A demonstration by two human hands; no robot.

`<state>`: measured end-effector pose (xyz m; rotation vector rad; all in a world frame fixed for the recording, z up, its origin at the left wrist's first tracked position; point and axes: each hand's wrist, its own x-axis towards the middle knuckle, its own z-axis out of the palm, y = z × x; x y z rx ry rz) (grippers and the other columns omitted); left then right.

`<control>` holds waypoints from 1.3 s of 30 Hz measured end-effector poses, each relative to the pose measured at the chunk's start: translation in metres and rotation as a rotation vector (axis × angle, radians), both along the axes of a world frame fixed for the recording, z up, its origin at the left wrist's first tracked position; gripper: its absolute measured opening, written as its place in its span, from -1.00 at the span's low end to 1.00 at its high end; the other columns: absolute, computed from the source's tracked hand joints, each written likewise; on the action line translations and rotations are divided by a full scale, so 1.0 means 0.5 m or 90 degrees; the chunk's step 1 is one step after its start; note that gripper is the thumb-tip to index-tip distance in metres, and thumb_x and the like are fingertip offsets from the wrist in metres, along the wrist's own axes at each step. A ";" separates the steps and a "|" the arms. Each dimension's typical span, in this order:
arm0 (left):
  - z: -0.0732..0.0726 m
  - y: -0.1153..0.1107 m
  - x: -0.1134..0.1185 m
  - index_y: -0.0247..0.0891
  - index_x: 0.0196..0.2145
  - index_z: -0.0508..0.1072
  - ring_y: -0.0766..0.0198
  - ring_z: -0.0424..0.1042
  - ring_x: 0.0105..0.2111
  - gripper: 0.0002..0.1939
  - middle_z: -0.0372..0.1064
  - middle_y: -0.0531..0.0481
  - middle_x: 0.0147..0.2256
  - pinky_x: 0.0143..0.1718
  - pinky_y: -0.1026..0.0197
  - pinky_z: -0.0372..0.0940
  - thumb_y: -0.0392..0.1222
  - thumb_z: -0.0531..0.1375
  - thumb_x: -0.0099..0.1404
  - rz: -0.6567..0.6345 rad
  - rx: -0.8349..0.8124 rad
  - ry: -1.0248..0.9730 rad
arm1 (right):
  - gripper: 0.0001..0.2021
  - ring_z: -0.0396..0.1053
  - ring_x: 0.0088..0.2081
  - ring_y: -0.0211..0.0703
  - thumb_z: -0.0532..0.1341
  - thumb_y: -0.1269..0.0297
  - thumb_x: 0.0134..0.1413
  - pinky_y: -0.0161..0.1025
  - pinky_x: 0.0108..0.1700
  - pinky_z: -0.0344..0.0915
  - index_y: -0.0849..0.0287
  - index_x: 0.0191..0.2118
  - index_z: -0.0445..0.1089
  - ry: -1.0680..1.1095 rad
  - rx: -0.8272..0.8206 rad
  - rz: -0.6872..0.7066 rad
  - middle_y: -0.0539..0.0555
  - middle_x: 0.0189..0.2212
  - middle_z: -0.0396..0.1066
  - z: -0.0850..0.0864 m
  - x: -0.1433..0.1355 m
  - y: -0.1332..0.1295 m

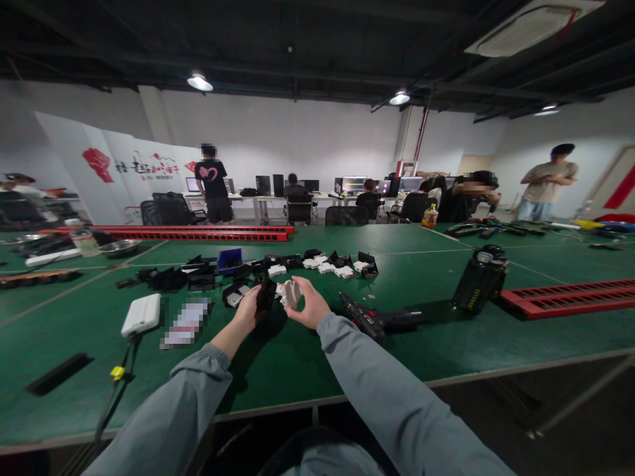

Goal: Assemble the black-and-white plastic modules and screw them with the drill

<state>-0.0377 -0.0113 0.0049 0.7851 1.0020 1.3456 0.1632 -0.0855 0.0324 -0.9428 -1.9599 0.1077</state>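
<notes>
Above the green table, my left hand (247, 312) is closed around a black plastic housing (266, 293). Just to its right, my right hand (308, 304) pinches a white block-shaped part (290, 294) between thumb and fingers, close beside the housing. Whether the two parts touch I cannot tell. Left of my left hand lies another black housing (229, 295) with a whitish piece in it. Behind my hands stretches a row of black housings (367, 264) and white parts (343, 272). A black cordless drill (364, 316) lies to the right of my right hand.
On the left are a white power bank (141, 315) with a cable, a blurred-out phone-like rectangle (186, 322) and a black strip (58, 374). A blue bin (229, 261) stands behind. To the right are a dark bottle (480, 280) and red slotted rails (570, 297). People are farther back.
</notes>
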 end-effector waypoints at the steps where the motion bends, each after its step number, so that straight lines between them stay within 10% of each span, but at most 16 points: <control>1: 0.001 -0.001 0.001 -0.21 -0.08 0.45 0.33 0.44 -0.50 -0.71 0.47 0.00 -0.33 -0.55 0.34 0.28 -0.19 0.20 0.22 0.004 0.012 -0.001 | -0.22 0.14 0.22 -0.02 0.28 0.18 -0.05 -0.10 0.27 0.11 0.15 0.29 0.00 -0.011 -0.014 -0.006 0.19 0.19 0.16 -0.001 -0.001 0.000; 23: 0.004 -0.037 0.016 -0.28 -0.05 0.48 0.16 0.45 -0.19 -0.48 0.50 -0.12 -0.17 -0.17 0.19 0.30 0.03 0.32 0.07 -0.113 0.179 0.199 | -0.15 0.27 0.08 -0.01 0.35 0.19 -0.16 -0.11 0.15 0.24 0.14 0.28 0.01 -0.086 -0.069 0.010 0.21 0.16 0.07 -0.022 -0.002 0.006; 39: -0.006 -0.042 0.020 -0.26 -0.19 0.40 0.29 0.40 -0.43 -0.63 0.41 0.00 -0.35 -0.49 0.31 0.24 -0.04 0.29 0.07 -0.179 0.142 0.241 | -0.14 0.27 0.09 0.01 0.32 0.18 -0.13 -0.12 0.12 0.26 0.10 0.30 -0.06 -0.102 -0.077 0.012 0.19 0.15 0.10 -0.021 -0.004 0.003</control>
